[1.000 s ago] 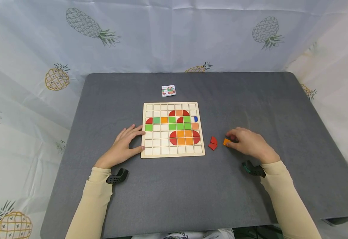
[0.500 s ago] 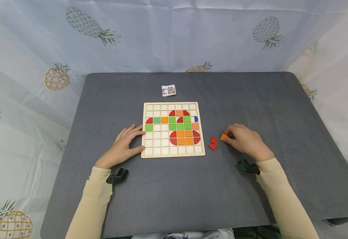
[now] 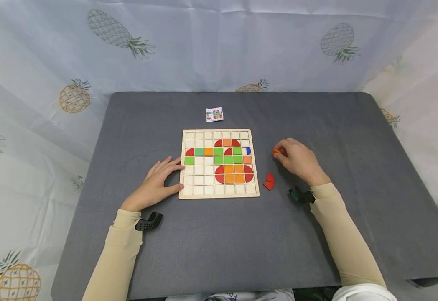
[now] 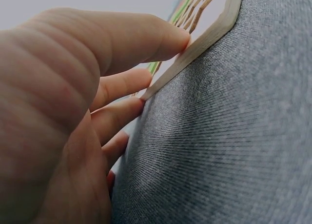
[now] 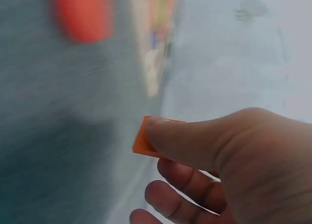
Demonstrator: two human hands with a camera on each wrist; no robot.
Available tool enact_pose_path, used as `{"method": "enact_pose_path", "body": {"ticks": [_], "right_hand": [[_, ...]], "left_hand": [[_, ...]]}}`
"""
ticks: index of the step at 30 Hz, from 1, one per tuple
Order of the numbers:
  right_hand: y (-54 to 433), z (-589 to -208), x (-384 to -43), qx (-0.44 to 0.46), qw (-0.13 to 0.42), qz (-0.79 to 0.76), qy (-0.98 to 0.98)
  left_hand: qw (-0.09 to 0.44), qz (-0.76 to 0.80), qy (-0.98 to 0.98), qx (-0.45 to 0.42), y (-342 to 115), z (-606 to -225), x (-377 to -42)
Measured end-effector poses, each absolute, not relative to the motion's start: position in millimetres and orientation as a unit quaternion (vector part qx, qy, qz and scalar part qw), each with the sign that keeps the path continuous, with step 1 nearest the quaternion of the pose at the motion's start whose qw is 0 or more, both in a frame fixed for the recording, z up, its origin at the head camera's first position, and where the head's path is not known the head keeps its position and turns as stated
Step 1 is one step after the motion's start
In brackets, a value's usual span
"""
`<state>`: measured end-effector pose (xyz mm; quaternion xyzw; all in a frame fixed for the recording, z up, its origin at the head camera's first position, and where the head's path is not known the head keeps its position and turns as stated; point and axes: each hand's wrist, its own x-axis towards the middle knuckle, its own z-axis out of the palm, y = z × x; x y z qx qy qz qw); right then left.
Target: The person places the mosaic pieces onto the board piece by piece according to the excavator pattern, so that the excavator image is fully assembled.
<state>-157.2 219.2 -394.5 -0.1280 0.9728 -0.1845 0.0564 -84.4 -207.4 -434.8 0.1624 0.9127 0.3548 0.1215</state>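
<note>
A square wooden grid board (image 3: 219, 193) lies on the table with red, green and orange tiles and one blue piece set in some of its cells. My left hand (image 3: 154, 184) rests at the board's left edge, thumb and fingertips touching its rim with the fingers fairly straight. To the right of the board, my right hand (image 3: 297, 159) pinches an orange square tile (image 5: 143, 140) between thumb and fingers, raised over the table in the right wrist view. Two red quarter-round tiles (image 3: 269, 181) lie together between the board's right edge and my right forearm.
A small printed card (image 3: 214, 114) with a coloured pattern lies beyond the board's far edge. The grey table (image 3: 219, 242) backs onto a white pineapple-print curtain (image 3: 211, 50). Each wrist wears a black device.
My right hand has lifted the orange tile and moved away from me and leftward, past the red tiles. The left hand stays at the board's edge. The head view has shifted slightly.
</note>
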Motion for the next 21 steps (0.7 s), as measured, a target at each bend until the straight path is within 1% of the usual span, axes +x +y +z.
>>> {"method": "enact_pose_path", "body": {"ticks": [5,8,15,21], "right_hand": [[202.9,-376.1,-167.7,-0.159,0.021,-0.241,0.957],[185.3,-365.1,-172.2,-0.182,0.015,-0.269,0.946],[136.9,-350.4,-180.1,-0.209,0.027,-0.313,0.926],[97.0,-355.6,-185.0,-0.261,0.044,-0.325,0.908]], "left_hand": [[0.122,0.357,0.912,0.161,-206.7,-432.6,-84.9],[0.124,0.358,0.911,0.162,-206.6,-432.8,-85.3],[0.123,0.361,0.910,0.161,-205.7,-434.8,-85.6],[0.112,0.360,0.911,0.170,-205.8,-437.4,-85.3]]}}
